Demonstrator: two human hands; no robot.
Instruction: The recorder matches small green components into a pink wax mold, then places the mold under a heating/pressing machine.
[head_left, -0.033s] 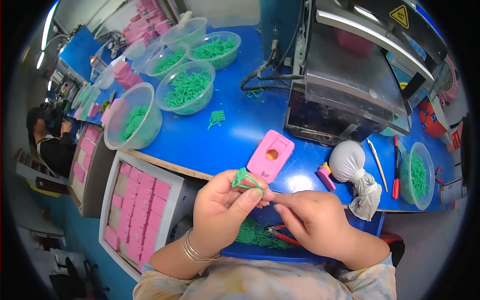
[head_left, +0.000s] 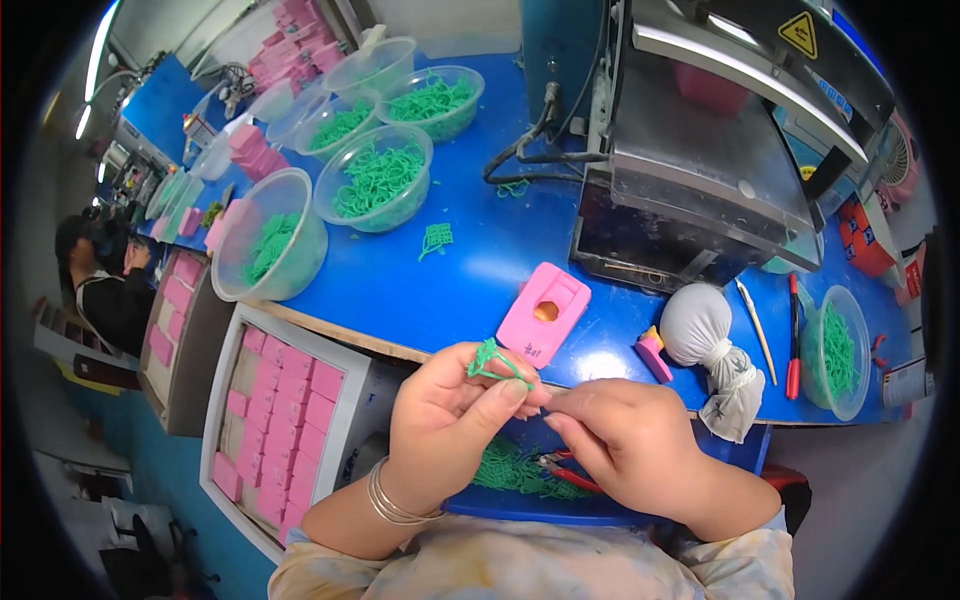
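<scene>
My left hand (head_left: 438, 425) pinches a small green branching piece (head_left: 485, 357), waxy or plastic in look, between thumb and fingers. My right hand (head_left: 640, 435) is closed, its thumb against the index finger, at the left fingertips. What it grips, if anything, is hidden. Just beyond the hands, on the blue table (head_left: 480, 220), lies a pink block (head_left: 565, 290) with an oval opening. Below the hands, red-handled cutters (head_left: 580, 477) rest beside a heap of green lattice pieces (head_left: 515, 470) in a blue tray (head_left: 590, 513), partly covered by my right hand.
Clear bowls (head_left: 318, 262) of green pieces stand at the left and back. A box of pink blocks (head_left: 290, 395) is at lower left. Right of my hands lie a tied white cloth bag (head_left: 697, 325) and a red pen (head_left: 793, 350). A dark metal machine (head_left: 690, 190) stands behind; a person (head_left: 105, 280) sits far left.
</scene>
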